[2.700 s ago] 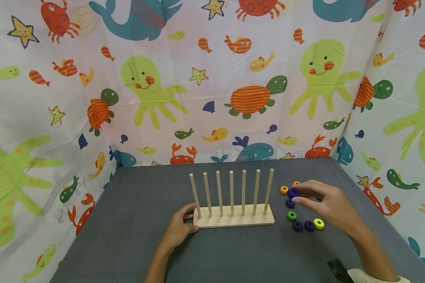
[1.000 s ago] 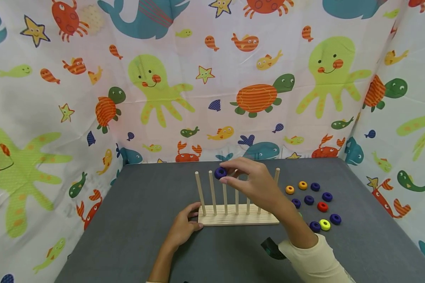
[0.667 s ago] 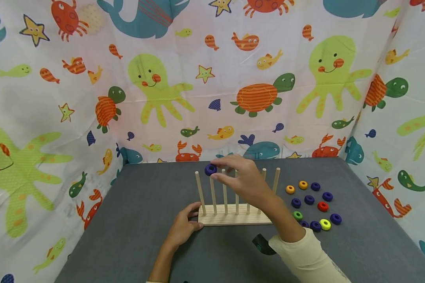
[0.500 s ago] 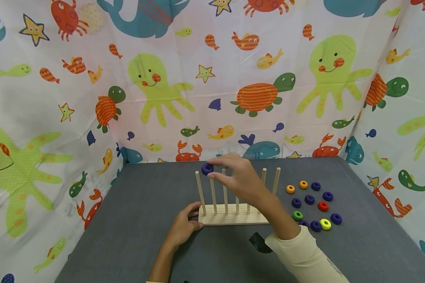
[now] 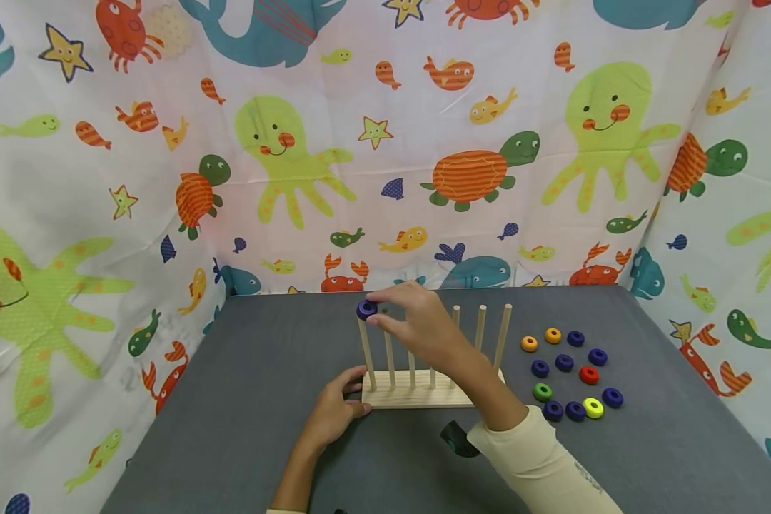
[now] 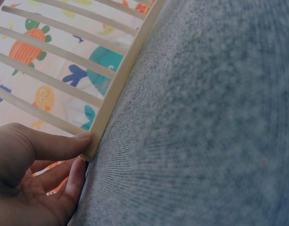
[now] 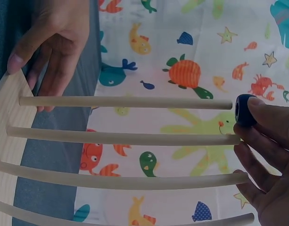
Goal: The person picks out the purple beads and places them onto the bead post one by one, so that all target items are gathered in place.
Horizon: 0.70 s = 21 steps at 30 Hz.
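Observation:
A wooden peg stand [image 5: 417,398] with a row of upright pegs sits mid-table. My left hand [image 5: 334,407] holds its left end, thumb on the base and fingers at the edge, as the left wrist view shows with the base corner [image 6: 92,141]. Between thumb and fingers of my right hand [image 5: 424,325] is a dark blue ring-shaped bead [image 5: 367,309]. It hovers at the top of the leftmost peg [image 5: 367,357]. In the right wrist view the bead [image 7: 245,111] stands just off that peg's tip [image 7: 227,104], its hole facing the peg.
Right of the stand lie several loose beads: dark blue ones [image 5: 564,363], two orange [image 5: 529,344], a red [image 5: 589,375], a green [image 5: 542,392] and a yellow [image 5: 593,408]. A sea-animal cloth [image 5: 385,171] hangs behind the grey table [image 5: 283,335].
My right hand picked up the blue bead from the loose beads, carried it left over the pegs and reached the leftmost one. My left hand kept its hold on the stand.

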{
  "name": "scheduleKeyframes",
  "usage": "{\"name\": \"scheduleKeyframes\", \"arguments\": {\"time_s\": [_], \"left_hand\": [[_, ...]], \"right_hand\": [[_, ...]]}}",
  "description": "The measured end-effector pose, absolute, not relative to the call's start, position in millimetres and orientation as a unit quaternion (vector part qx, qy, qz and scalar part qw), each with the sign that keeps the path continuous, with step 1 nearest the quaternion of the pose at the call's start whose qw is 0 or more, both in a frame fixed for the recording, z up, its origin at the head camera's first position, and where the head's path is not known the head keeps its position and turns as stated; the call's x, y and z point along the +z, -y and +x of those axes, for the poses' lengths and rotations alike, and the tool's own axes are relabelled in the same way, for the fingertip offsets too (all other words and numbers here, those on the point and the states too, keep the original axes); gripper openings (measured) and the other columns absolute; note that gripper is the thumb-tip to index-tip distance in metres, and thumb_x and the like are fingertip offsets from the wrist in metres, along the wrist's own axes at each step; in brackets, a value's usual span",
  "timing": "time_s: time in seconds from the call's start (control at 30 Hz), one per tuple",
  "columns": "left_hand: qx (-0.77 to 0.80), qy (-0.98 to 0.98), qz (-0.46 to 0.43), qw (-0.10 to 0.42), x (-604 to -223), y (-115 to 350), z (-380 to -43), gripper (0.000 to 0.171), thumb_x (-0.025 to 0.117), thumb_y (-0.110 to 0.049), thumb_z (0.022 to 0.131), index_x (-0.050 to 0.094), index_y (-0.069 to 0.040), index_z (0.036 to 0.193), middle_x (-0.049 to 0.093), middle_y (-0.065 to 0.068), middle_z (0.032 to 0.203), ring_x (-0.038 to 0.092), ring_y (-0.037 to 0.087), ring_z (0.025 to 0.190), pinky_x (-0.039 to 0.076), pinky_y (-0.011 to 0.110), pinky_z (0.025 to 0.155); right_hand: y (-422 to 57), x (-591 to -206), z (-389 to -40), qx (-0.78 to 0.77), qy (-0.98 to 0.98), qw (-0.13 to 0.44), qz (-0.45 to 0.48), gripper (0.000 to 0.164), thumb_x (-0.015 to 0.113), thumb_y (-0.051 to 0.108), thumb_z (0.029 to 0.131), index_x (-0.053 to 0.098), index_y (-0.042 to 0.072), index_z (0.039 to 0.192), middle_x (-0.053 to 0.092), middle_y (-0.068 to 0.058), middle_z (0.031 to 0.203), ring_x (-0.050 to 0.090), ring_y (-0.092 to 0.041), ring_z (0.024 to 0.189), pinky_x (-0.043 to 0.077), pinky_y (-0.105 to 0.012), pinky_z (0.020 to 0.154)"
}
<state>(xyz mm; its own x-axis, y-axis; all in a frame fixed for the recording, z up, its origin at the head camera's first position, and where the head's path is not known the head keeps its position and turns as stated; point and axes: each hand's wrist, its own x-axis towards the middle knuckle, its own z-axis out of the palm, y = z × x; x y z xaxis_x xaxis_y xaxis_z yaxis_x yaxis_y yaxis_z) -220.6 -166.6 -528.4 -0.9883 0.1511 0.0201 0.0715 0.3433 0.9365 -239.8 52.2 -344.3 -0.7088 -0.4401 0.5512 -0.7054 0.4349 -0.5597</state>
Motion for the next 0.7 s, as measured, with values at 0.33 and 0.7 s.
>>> {"name": "scheduleKeyframes", "arguments": {"time_s": [0.33, 0.7], "left_hand": [[0.567, -0.820, 0.069, 0.039, -527, 166, -220, 0.069, 0.074, 0.008, 0.087, 0.056, -0.006, 0.151, 0.059, 0.022, 0.149, 0.060, 0.041, 0.132, 0.062, 0.041, 0.093], [0.565, -0.821, 0.071, 0.034, -525, 166, -219, 0.068, 0.073, 0.008, 0.087, 0.055, -0.005, 0.151, 0.060, 0.021, 0.148, 0.060, 0.040, 0.132, 0.061, 0.042, 0.094]], "right_hand": [[-45, -348, -243, 0.406, 0.833, 0.155, 0.344, 0.036, 0.079, 0.016, 0.097, 0.075, 0.005, 0.130, 0.076, -0.009, 0.125, 0.066, -0.027, 0.117, 0.059, -0.045, 0.093], [-41, -351, -244, 0.399, 0.842, 0.137, 0.338, 0.035, 0.077, 0.017, 0.098, 0.074, 0.007, 0.132, 0.073, -0.010, 0.132, 0.065, -0.029, 0.127, 0.059, -0.047, 0.100]]}}
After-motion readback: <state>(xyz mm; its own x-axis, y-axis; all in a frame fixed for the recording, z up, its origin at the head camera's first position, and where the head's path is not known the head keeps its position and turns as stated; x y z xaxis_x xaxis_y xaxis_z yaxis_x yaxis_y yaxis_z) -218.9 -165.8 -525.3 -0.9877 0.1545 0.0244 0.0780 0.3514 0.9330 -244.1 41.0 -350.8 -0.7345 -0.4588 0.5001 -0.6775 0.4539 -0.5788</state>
